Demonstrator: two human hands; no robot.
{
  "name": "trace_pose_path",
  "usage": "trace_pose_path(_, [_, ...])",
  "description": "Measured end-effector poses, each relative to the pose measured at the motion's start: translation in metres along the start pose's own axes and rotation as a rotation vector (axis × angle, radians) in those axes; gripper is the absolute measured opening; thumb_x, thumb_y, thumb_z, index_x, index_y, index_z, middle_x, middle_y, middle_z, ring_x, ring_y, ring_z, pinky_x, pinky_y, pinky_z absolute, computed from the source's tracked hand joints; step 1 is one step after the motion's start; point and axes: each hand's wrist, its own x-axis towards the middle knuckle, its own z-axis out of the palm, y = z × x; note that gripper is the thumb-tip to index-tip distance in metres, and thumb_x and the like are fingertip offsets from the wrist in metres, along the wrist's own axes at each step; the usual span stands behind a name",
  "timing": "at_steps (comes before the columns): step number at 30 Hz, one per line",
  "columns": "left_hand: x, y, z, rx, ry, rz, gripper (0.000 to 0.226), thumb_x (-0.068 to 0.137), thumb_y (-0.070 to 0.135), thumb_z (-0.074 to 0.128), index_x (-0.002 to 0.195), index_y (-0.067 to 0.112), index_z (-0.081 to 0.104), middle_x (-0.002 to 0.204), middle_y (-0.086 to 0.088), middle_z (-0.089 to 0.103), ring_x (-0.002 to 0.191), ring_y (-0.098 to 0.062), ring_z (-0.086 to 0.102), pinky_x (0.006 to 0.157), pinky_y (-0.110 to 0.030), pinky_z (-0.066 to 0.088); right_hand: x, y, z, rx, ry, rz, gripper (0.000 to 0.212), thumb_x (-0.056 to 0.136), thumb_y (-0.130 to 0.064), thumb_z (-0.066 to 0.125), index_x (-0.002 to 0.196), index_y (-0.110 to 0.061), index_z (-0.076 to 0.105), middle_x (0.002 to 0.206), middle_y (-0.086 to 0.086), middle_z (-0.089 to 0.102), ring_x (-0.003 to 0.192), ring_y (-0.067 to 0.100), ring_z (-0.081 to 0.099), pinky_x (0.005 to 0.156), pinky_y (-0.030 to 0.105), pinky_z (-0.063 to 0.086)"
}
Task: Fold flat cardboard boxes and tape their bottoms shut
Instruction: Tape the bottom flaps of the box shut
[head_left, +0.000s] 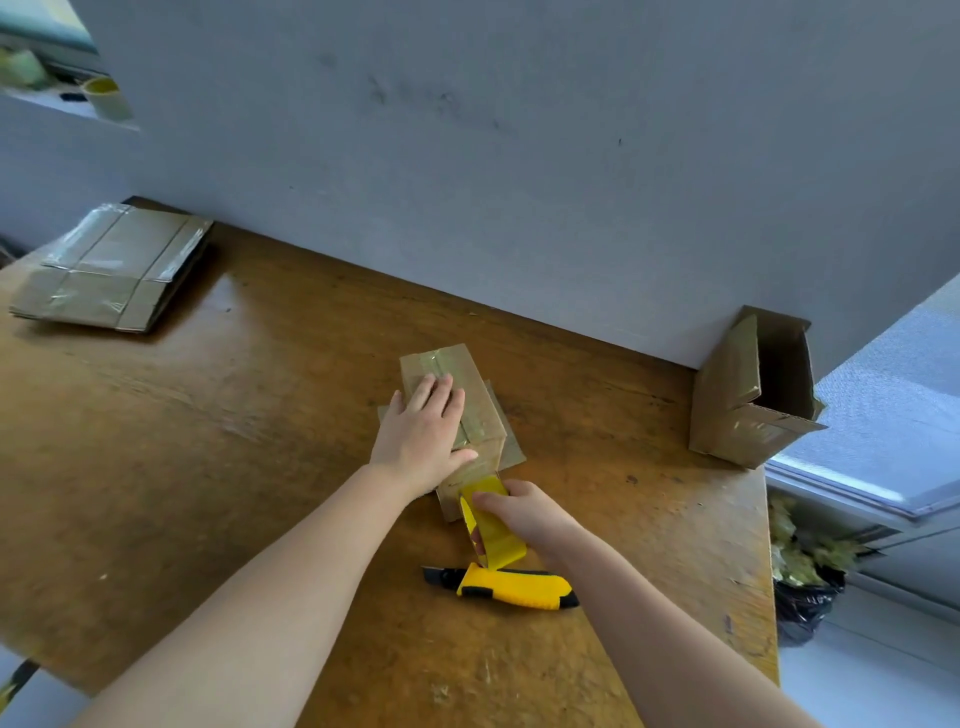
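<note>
Wall (519, 156): plain grey-white, matt, with faint dark scuffs near its middle; it ran directly behind the table. Table (182, 441): brown wooden top, worn and scratched, grain visible, a soft sheen of daylight across its left half. Window opening (47, 57): upper left, showing blurred green and a pale yellow-green cup (106, 98) on its ledge. Frosted pane (893, 405): right side, bluish-white, set in a pale frame. Black bag (805, 608): stood below the pane, beside yellowish-green crumpled material (800, 551). Floor (872, 691): pale, lower right.

Soft daylight — glare on table (228, 312), wide-angle bowing.
</note>
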Motion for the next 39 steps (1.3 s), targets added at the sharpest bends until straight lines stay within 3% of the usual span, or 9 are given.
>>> trace_pose_path(3, [-0.01,0.004,0.002,0.02,0.194,-0.004,0.067,0.087,0.058,0.054,0.14,0.019,0.044,0.131,-0.007,0.045,0.12,-0.023,0.044,0.098,-0.038,0.041,-0.003,0.006,0.0,0.072,-0.05,-0.059,0.029,0.094,-0.024,0.06,0.119,-0.012,0.054,0.084,0.01,0.072,0.067,0.018,0.07,0.06,0.031,0.058])
trace_pose_path(5, [-0.017,0.005,0.003,-0.101,0.263,-0.087,0.063,0.082,0.058,0.06,0.132,0.021,0.053,0.117,-0.006,0.047,0.106,-0.022,0.047,0.089,-0.035,0.043,-0.006,0.01,0.001,0.088,-0.063,-0.084,0.03,0.095,-0.024,0.059,0.122,-0.012,0.053,0.088,0.012,0.071,0.075,0.022,0.07,0.073,0.04,0.06])
trace_pose_path(11, [-0.04,0.025,0.009,-0.779,0.502,-0.472,0.028,0.095,0.039,0.047,0.109,0.015,0.052,0.116,-0.007,0.047,0.099,-0.019,0.051,0.068,-0.022,0.044,-0.008,0.015,0.003,0.197,-0.08,-0.101,0.026,0.097,-0.021,0.057,0.121,-0.011,0.055,0.089,0.012,0.07,0.08,0.024,0.069,0.087,0.046,0.056])
trace_pose_path(14, [-0.054,0.043,0.017,-0.984,0.37,-0.735,0.021,0.098,0.038,0.04,0.092,0.019,0.048,0.094,-0.001,0.055,0.079,-0.014,0.054,0.054,-0.018,0.034,-0.007,0.018,0.006,0.154,-0.048,-0.113,0.024,0.097,-0.022,0.057,0.12,-0.014,0.059,0.101,0.01,0.072,0.092,0.024,0.069,0.094,0.047,0.052])
trace_pose_path(20, [-0.053,0.058,0.021,-1.279,-0.127,-0.836,0.02,0.097,0.039,0.049,0.105,0.023,0.057,0.101,0.005,0.055,0.092,-0.015,0.05,0.076,-0.03,0.04,-0.002,0.024,0.007,0.088,-0.045,-0.127,0.032,0.095,-0.03,0.058,0.125,-0.017,0.058,0.106,0.003,0.07,0.099,0.022,0.066,0.089,0.04,0.054])
trace_pose_path(25, [-0.049,0.048,0.017,-1.517,-0.059,-0.931,0.015,0.096,0.019,0.056,0.086,0.02,0.068,0.103,-0.003,0.065,0.094,-0.022,0.057,0.084,-0.039,0.049,-0.003,0.045,-0.006,-0.602,0.162,-0.249,0.069,0.068,-0.063,0.074,0.12,-0.023,0.052,0.112,-0.003,0.054,0.103,0.016,0.055,0.079,0.028,0.047])
trace_pose_path(30, [-0.044,0.039,0.014,-1.565,0.009,-0.981,0.015,0.094,0.014,0.058,0.083,0.017,0.069,0.102,-0.006,0.066,0.101,-0.028,0.059,0.093,-0.049,0.049,-0.001,0.071,-0.008,-1.222,0.142,-0.216,0.069,0.075,-0.051,0.074,0.133,-0.022,0.049,0.129,0.005,0.053,0.124,0.026,0.048,0.095,0.036,0.044])
trace_pose_path(35, [-0.041,0.028,0.016,-1.516,0.057,-0.97,0.009,0.092,0.021,0.062,0.086,0.02,0.069,0.098,0.001,0.063,0.087,-0.013,0.053,0.068,-0.03,0.041,-0.001,0.074,-0.018,-1.217,0.153,-0.144,0.059,0.078,-0.036,0.072,0.129,-0.019,0.047,0.122,0.005,0.054,0.11,0.024,0.055,0.075,0.03,0.048])
trace_pose_path(39, [-0.04,0.021,0.018,-1.459,0.04,-0.971,0.011,0.091,0.026,0.064,0.098,0.019,0.069,0.101,0.001,0.062,0.098,-0.02,0.054,0.078,-0.032,0.044,-0.002,0.072,-0.033,-1.119,0.245,-0.125,0.045,0.081,-0.032,0.062,0.12,-0.017,0.046,0.115,0.004,0.055,0.105,0.024,0.058,0.074,0.03,0.05])
